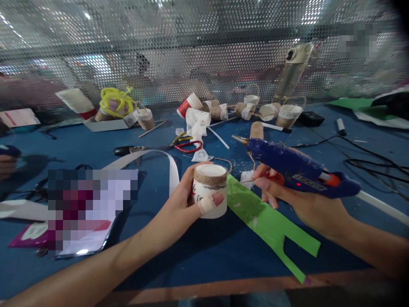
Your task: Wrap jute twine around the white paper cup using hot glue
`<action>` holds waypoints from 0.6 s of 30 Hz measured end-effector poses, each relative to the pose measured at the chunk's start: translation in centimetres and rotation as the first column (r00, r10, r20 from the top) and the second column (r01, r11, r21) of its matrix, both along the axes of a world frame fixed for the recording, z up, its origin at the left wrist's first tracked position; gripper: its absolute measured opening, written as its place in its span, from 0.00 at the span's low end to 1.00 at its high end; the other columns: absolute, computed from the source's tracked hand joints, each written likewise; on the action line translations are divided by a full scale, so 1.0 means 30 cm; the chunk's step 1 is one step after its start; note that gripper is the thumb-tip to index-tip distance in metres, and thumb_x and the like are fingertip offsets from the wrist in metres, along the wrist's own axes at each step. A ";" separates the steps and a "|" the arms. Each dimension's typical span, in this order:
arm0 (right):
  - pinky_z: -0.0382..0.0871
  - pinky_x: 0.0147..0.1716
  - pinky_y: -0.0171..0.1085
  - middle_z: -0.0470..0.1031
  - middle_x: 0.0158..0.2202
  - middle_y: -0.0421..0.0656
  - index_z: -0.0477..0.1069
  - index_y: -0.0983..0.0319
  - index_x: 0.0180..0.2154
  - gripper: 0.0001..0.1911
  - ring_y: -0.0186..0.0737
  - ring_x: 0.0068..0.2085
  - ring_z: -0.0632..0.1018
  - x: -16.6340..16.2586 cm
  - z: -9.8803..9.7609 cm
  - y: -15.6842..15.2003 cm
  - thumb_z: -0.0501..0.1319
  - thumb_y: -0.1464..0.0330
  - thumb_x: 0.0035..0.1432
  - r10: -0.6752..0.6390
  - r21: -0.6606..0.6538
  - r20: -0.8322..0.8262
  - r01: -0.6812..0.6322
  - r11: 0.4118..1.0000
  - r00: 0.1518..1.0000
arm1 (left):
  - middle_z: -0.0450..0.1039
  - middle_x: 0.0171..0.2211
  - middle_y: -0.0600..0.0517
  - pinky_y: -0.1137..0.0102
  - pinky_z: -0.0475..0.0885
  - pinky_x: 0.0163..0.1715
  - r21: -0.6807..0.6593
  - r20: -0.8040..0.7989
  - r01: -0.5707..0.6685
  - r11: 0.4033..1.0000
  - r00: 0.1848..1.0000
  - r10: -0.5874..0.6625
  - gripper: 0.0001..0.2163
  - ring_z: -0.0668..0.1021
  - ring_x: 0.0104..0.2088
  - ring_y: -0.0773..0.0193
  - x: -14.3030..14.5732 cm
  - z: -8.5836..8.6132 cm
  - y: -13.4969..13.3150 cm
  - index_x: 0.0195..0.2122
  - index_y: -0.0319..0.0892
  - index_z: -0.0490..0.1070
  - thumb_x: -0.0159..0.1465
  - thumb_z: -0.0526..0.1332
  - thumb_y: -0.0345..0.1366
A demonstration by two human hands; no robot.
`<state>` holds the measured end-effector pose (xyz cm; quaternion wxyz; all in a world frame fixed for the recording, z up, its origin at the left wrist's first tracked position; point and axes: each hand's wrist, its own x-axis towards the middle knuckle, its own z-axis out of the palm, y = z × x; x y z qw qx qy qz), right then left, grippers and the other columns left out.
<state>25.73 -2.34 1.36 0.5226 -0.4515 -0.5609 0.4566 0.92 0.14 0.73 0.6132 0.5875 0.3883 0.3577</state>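
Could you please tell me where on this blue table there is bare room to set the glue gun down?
Bare table lies along the near edge, between the left forearm and the green paper strip, and left of the scissors. The back middle is crowded with paper cups; cables cross the right side.

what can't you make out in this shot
Head view:
- Print on the cup: mostly covered by the left hand.
- Trigger of the glue gun: hidden by the right hand.
- The flat item on the left: pixelated out.
- Whatever lies behind the mesh screen: blurred.
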 end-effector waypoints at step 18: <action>0.70 0.26 0.32 0.72 0.19 0.31 0.80 0.56 0.33 0.16 0.29 0.22 0.71 0.008 -0.044 0.017 0.78 0.52 0.56 0.003 -0.228 0.060 0.011 0.974 0.998 | 0.83 0.55 0.55 0.68 0.76 0.52 -0.074 0.135 0.073 0.995 0.989 -0.063 0.20 0.82 0.56 0.55 -0.025 -0.042 0.004 0.60 0.57 0.76 0.68 0.73 0.41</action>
